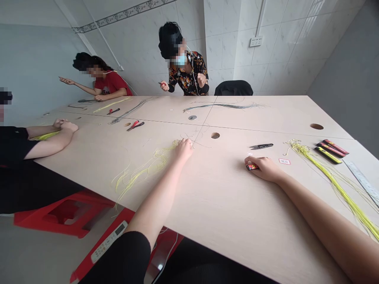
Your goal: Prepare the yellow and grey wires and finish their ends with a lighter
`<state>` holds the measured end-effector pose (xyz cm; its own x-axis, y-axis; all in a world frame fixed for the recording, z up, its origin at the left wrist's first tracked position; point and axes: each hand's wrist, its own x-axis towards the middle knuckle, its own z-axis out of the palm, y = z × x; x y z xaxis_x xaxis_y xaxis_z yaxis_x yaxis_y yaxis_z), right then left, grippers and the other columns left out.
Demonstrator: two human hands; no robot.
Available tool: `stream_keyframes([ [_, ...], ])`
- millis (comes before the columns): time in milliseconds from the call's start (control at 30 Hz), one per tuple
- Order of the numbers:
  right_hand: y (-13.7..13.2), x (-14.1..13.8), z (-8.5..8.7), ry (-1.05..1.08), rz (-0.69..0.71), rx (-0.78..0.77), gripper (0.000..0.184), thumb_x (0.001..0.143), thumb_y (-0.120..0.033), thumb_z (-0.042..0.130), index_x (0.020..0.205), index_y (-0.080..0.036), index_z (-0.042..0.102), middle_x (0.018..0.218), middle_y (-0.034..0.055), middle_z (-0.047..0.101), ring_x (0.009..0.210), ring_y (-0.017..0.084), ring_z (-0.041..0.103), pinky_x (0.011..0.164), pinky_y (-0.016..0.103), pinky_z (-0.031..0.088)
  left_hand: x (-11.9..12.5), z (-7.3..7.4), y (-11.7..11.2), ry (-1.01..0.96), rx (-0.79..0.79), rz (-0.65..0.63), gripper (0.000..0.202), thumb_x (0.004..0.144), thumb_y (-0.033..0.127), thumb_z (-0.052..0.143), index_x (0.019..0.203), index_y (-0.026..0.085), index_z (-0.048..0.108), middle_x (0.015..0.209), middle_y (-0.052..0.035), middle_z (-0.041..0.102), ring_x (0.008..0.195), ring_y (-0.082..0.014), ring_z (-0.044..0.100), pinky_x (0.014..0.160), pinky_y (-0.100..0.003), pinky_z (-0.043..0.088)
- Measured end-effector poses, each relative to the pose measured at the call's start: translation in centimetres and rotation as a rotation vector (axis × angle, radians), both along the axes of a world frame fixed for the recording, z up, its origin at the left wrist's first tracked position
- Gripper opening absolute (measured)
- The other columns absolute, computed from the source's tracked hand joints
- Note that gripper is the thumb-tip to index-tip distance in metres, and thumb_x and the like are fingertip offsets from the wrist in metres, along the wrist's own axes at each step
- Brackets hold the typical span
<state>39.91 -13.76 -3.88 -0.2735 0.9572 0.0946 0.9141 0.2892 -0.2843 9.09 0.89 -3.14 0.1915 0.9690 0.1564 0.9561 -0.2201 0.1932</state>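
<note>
My left hand [184, 150] rests on the table with its fingers curled together at the knotted end of some loose yellow cords [154, 167]. Its fingertips are partly hidden, and thin dark strands [199, 138] lie just beyond them. My right hand [265, 167] is closed around a small black, red and yellow lighter [252, 167], keeping it low at the tabletop. Black thread snips [262, 146] lie beyond that hand. To its right are a small red-edged label [284, 161] and a long bundle of yellow cords [334, 179].
Several lighters [328, 156] and a ruler [363, 181] lie at the right. Red-handled pliers [135, 126] and grey cord bundles [225, 105] lie farther back. The tabletop has a round hole [215, 135]. Co-workers sit around the table; a remote control [109, 241] lies on a red stool.
</note>
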Motion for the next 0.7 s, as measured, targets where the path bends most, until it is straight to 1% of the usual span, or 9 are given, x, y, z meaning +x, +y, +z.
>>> stream_keyframes([
  [133,-0.03,-0.06,0.12,0.005,-0.011,-0.015,0.020,0.079,-0.022,0.043,0.092,-0.022,0.058,0.076,0.0032,0.066,0.064,0.017,0.058,0.060,0.024,0.037,0.03,-0.10,0.07,-0.044,0.003,-0.005,0.020,0.088,0.012,0.040,0.085,0.020,0.058,0.104,-0.0076,0.061,0.100,-0.0237,0.052,0.083,-0.034,0.041],
  [267,-0.08,-0.14,0.21,-0.002,-0.018,-0.017,0.020,0.079,-0.022,0.043,0.093,-0.022,0.058,0.076,0.0031,0.066,0.064,0.017,0.058,0.060,0.025,0.037,0.16,-0.01,0.06,-0.106,-0.038,0.000,0.021,0.086,0.013,0.041,0.079,0.021,0.059,0.103,-0.0064,0.063,0.100,-0.0238,0.052,0.084,-0.033,0.041],
  [433,-0.08,-0.13,0.24,-0.006,-0.014,-0.017,0.020,0.079,-0.022,0.043,0.092,-0.022,0.057,0.075,0.0029,0.066,0.064,0.017,0.057,0.060,0.024,0.037,0.31,0.19,0.09,-0.143,-0.067,0.021,0.020,0.083,0.013,0.042,0.076,0.021,0.060,0.102,-0.0046,0.066,0.099,-0.0224,0.053,0.080,-0.030,0.042],
  [633,-0.07,-0.13,0.23,-0.011,-0.025,-0.031,0.022,0.079,-0.022,0.043,0.094,-0.022,0.058,0.077,0.0036,0.067,0.065,0.018,0.058,0.060,0.025,0.037,0.22,0.36,0.10,-0.195,-0.113,0.023,0.021,0.080,0.016,0.043,0.065,0.021,0.058,0.081,-0.0033,0.067,0.086,-0.0201,0.057,0.067,-0.027,0.041],
  [700,-0.08,-0.15,0.26,-0.010,-0.026,-0.034,0.022,0.078,-0.022,0.043,0.094,-0.022,0.059,0.076,0.0037,0.066,0.064,0.018,0.058,0.060,0.025,0.036,0.16,0.40,0.08,-0.216,-0.116,0.013,0.021,0.080,0.017,0.044,0.065,0.021,0.057,0.078,-0.0032,0.066,0.083,-0.0197,0.058,0.066,-0.027,0.041],
])
